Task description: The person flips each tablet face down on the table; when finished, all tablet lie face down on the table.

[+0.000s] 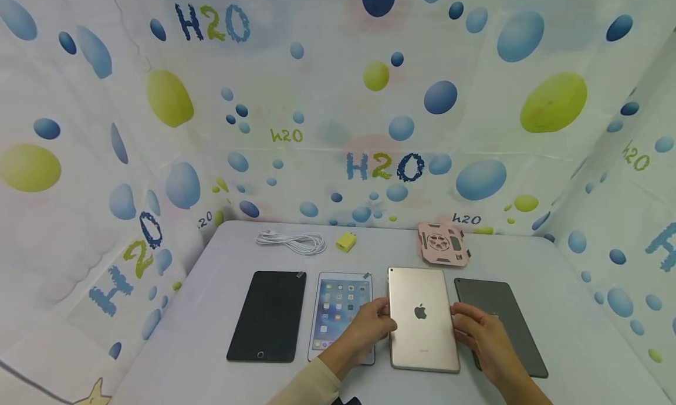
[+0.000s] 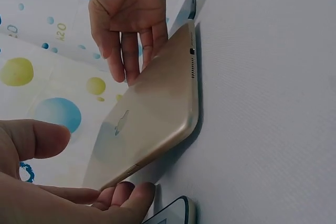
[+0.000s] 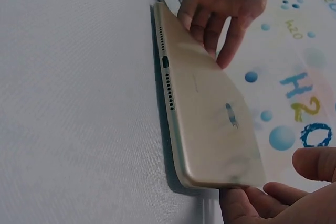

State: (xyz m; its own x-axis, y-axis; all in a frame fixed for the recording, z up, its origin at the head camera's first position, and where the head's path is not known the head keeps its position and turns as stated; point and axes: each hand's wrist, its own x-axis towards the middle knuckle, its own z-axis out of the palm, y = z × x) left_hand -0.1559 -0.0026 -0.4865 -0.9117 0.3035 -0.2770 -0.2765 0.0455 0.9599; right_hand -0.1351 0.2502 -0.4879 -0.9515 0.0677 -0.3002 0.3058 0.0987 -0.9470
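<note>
My left hand and right hand, fingers loose, thumbs clear, touch opposite edges of gold tablet; grey tablet beneath right hand.

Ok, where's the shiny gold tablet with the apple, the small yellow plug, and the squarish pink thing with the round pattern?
Shiny gold tablet (image 1: 424,327): head view, its back, just below the apple logo.
Small yellow plug (image 1: 345,242): head view, middle of its body.
Squarish pink thing (image 1: 440,243): head view, its round pattern.

Gold tablet, fingers at both sides
</note>
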